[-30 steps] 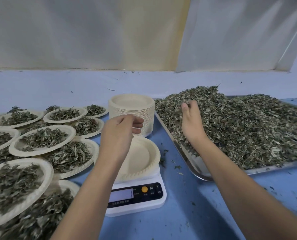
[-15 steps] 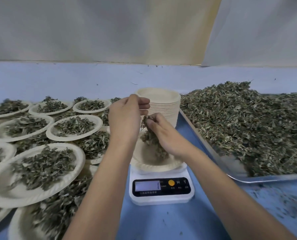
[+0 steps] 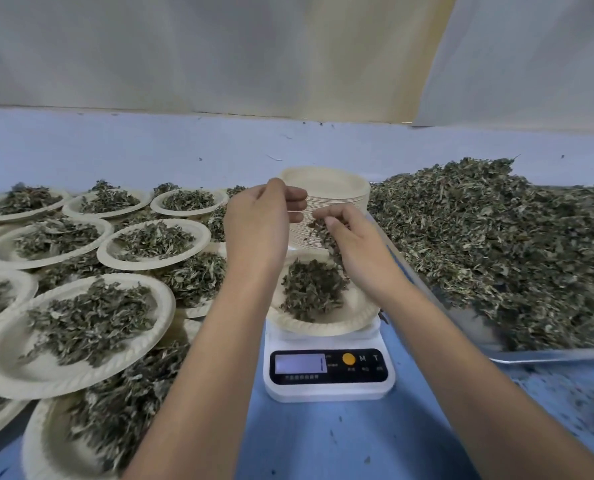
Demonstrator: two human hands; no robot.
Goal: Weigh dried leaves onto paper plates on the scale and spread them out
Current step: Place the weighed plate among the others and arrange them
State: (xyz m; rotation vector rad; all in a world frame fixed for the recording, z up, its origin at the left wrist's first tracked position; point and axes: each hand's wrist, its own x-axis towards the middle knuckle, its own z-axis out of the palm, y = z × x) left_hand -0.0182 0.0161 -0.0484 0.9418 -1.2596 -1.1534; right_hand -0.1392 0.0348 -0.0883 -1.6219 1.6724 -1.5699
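Directly below right grip (image 3: 354,251): round beige paper plate (image 3: 326,327) on small white digital scale (image 3: 328,372), with a loose heap of dried grey-green leaves (image 3: 309,289) bunched toward plate centre. Right grip pinching a clump of the same leaves just above that heap, strands hanging down. Left grip (image 3: 257,230) hovering just left of it, fingers curled, palm side turned away; cannot tell if holding anything.

Judging the step in hand as topping up to target weight. Suggest:
- crumbling off small pinches, not dropping the whole clump
- releasing low over plate centre to avoid spilling onto blue bench (image 3: 323,438)
- no contact with plate or scale while reading; short pause before trusting the number
- returning surplus to big steel tray (image 3: 548,356) heaped with loose leaves, right of right grip
- spreading flat only after hitting weight, as on the filled paper plates (image 3: 22,368) left of left grip

Hard to make out:
- lit scale display (image 3: 299,363), digits unreadable, so no call on closeness to target
- left and right parts of plate rim, hidden behind the wrists
- stack of empty beige plates (image 3: 337,183) behind both grips, partly covered by fingers
- tray, cut off at frame's right edge
- nearest filled plates, cut off at left and bottom
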